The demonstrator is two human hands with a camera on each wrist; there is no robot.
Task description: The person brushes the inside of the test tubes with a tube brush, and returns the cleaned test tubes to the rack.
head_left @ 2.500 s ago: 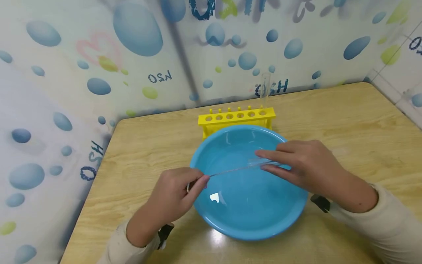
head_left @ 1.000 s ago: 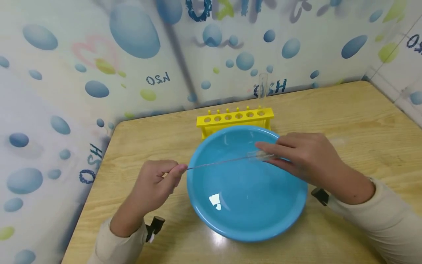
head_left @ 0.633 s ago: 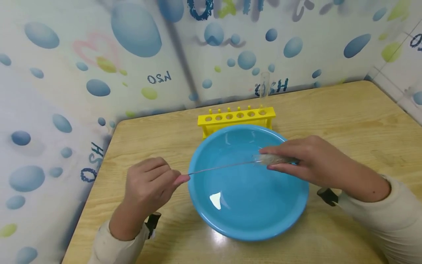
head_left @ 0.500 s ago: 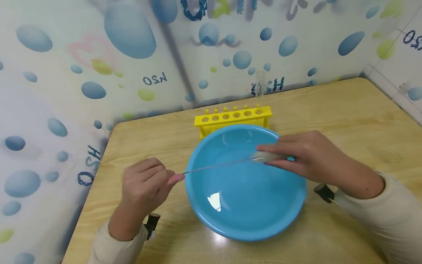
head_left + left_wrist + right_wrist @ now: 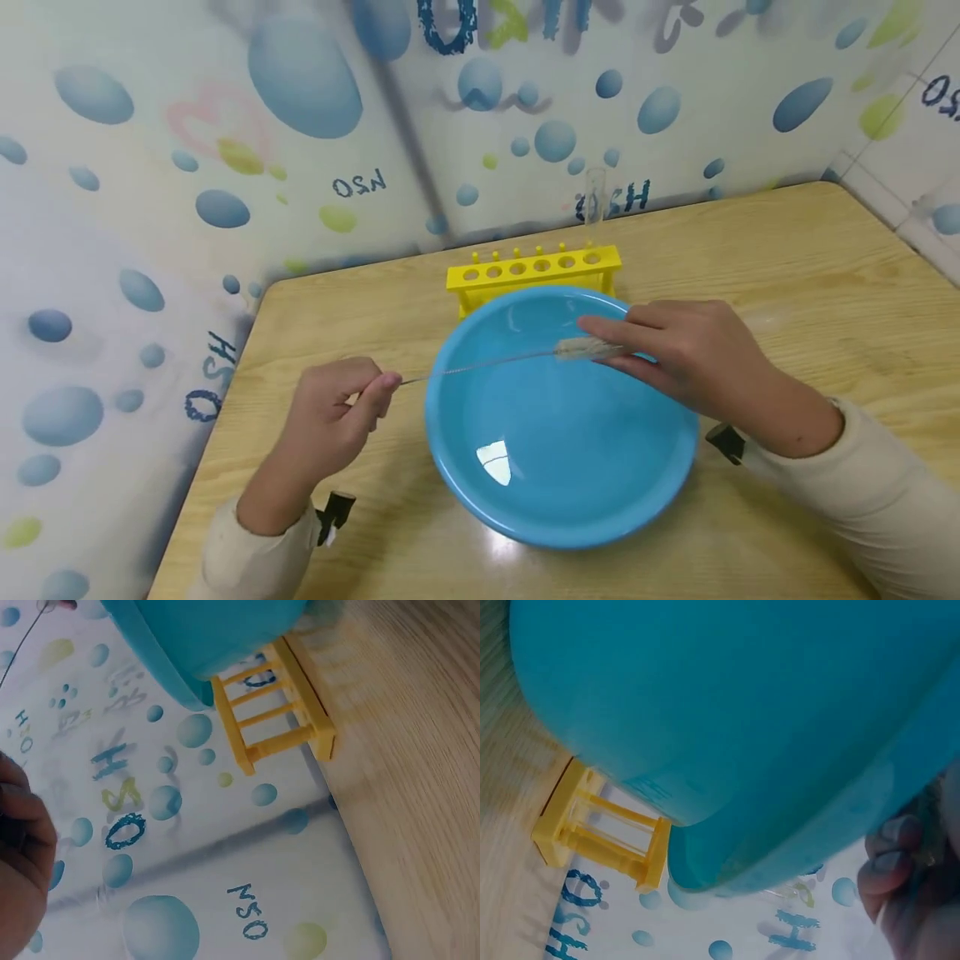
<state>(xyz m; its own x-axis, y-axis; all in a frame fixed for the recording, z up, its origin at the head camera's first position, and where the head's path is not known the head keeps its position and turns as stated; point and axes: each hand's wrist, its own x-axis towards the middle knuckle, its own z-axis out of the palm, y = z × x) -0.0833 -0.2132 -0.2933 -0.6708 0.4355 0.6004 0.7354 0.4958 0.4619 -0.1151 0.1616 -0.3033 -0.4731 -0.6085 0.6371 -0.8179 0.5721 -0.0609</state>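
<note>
In the head view my left hand [image 5: 337, 415] pinches the twisted-wire handle of a test tube brush [image 5: 487, 365], left of the blue basin [image 5: 562, 450]. My right hand [image 5: 686, 358] holds a clear test tube [image 5: 602, 349] almost level between thumb and fingers, above the basin's right side. The pale bristles are at the tube's mouth; whether part of them sticks out is hard to tell. The palm hides the tube's far end. In the left wrist view the curled left hand [image 5: 22, 855] shows at the edge; dim right fingers [image 5: 892, 855] show in the right wrist view.
Behind the basin stands a yellow test tube rack [image 5: 534, 268], with another clear test tube [image 5: 595, 200] upright at its right end. A wall [image 5: 420, 125] with painted bubbles closes off the back of the wooden table [image 5: 330, 325].
My left hand has moved left, away from the right hand, with the brush handle. More wire shows, and the bristles have come to the tube's mouth. The basin and rack stay put.
</note>
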